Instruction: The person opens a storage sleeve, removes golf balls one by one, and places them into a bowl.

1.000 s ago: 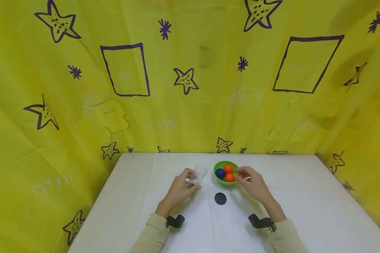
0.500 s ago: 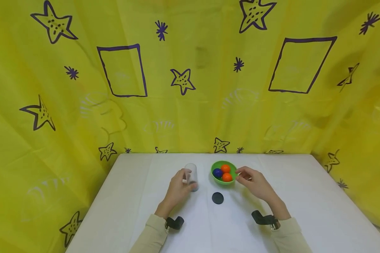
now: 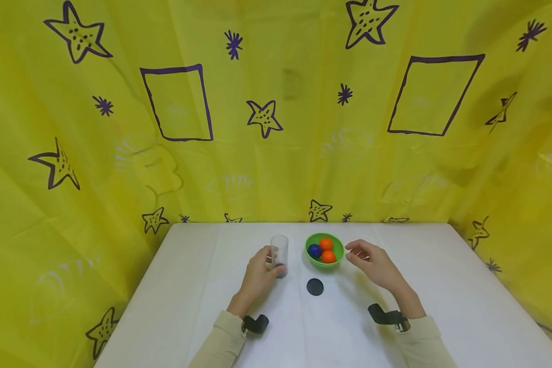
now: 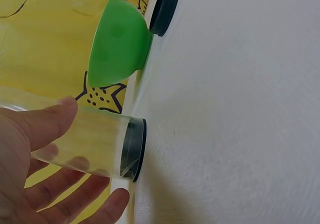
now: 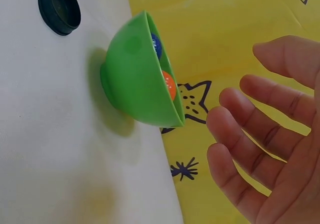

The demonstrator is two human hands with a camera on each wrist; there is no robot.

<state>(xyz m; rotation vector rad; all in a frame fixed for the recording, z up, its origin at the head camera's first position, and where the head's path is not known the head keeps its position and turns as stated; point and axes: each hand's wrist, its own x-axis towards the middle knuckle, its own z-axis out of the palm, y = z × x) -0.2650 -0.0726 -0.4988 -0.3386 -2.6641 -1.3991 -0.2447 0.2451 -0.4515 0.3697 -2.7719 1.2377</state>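
Note:
My left hand (image 3: 256, 275) holds a clear plastic tube (image 3: 279, 250) with a dark base (image 4: 133, 149), thumb on one side and fingers on the other. The tube stands upright, its top uncovered, and nothing shows inside. To its right sits a green bowl (image 3: 324, 263) with two orange balls (image 3: 326, 244) and a dark blue ball (image 3: 315, 251). Beside the bowl's right rim, my right hand (image 3: 375, 261) hovers with loosely bent fingers, touching nothing. In the right wrist view, a gap separates those fingers (image 5: 222, 121) from the bowl (image 5: 132, 74).
A round black lid (image 3: 315, 286) lies on the white tabletop (image 3: 331, 327), in front of the bowl and between the two hands. Behind the table's far edge hangs a yellow curtain (image 3: 239, 163) with drawn stars and frames.
The tube has gone from leaning right to upright in my left hand. My right hand has drawn a little to the right, off the bowl's rim. Balls and lid stay put.

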